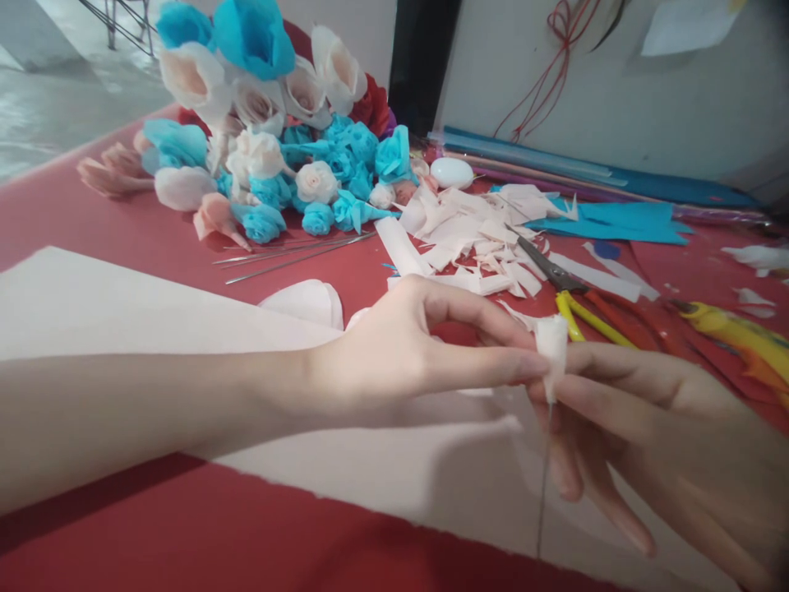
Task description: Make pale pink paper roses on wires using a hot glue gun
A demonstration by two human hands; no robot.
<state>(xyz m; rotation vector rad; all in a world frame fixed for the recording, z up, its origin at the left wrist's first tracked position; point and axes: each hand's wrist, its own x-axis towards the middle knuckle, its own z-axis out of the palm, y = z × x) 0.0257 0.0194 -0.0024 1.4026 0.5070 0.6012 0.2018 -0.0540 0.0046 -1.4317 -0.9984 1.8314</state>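
We have the pale paper bud (pixel 553 341) right of centre in the frame, caught between both hands; the thumb and a finger of our left hand (pixel 407 353) pinch it from the left, while those of our right hand (pixel 653 411) pinch it from the right, so neither is nearer; its long axis stands almost upright, wider end up, with the wire stem (pixel 543 485) dropping from the narrow end; below we see the pale sheet (pixel 370 469) on the red counter (pixel 185 526); the scissors (pixel 568 282) lie just beyond.
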